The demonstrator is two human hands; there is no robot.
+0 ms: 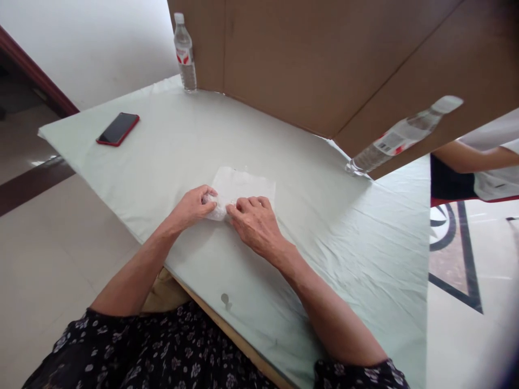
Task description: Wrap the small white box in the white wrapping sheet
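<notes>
A small piece of whitish, see-through bubble wrap (pixel 239 185) lies on the cloth-covered table in front of me. My left hand (pixel 194 205) grips its left edge, thumb and fingers closed round a crumpled part. At its near edge, my right hand (pixel 255 222) has its fingers curled, thumb and forefinger pinching the wrap. Part of the sheet is hidden under the right fingers. The two hands are close together but apart.
A phone with a red case (pixel 118 129) lies at the table's left. One water bottle (pixel 185 54) stands at the back; another bottle (pixel 395 141) stands at the right. Both are by a tall brown cardboard panel (pixel 284 59). Beyond it shows another person's arm (pixel 474 156).
</notes>
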